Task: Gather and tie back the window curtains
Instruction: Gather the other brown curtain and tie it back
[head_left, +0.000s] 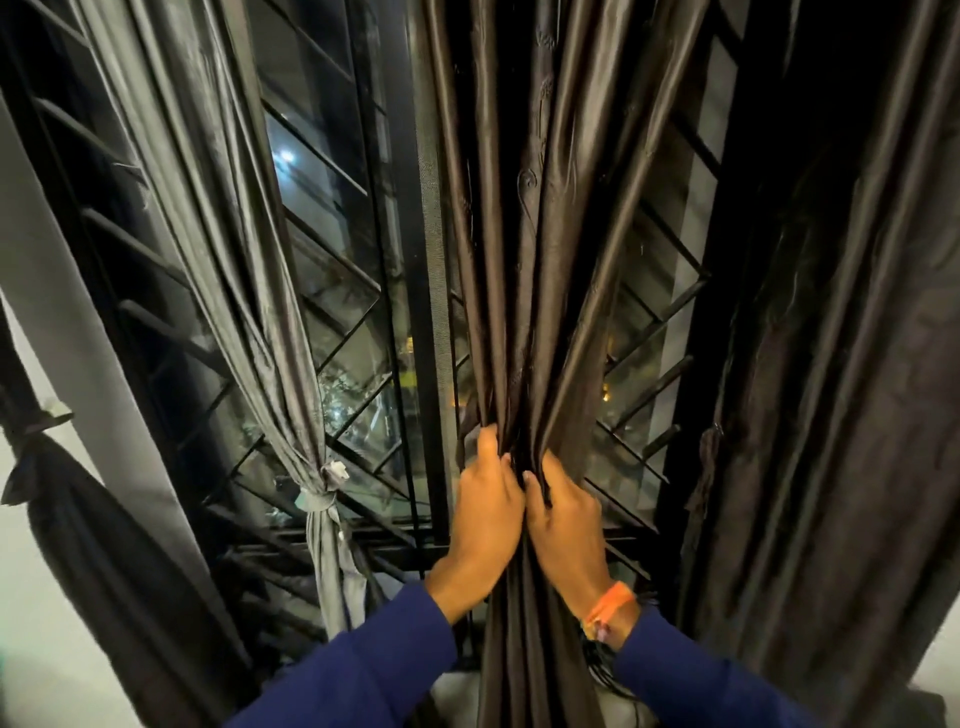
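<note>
A dark brown satin curtain (524, 270) hangs in the middle of the window, bunched into folds at waist height. My left hand (485, 512) grips the bunch from the left and my right hand (566, 519) grips it from the right, fingers buried in the folds. An orange band sits on my right wrist. A grey curtain (249, 270) to the left is gathered and knotted with a grey tie (322, 501). At the far left a black curtain (88, 530) is tied too.
Behind the curtains a window with a black diagonal metal grille (353, 291) shows a dark street. A further dark curtain (841, 395) hangs loose on the right. A grey wall strip (62, 322) runs down the left.
</note>
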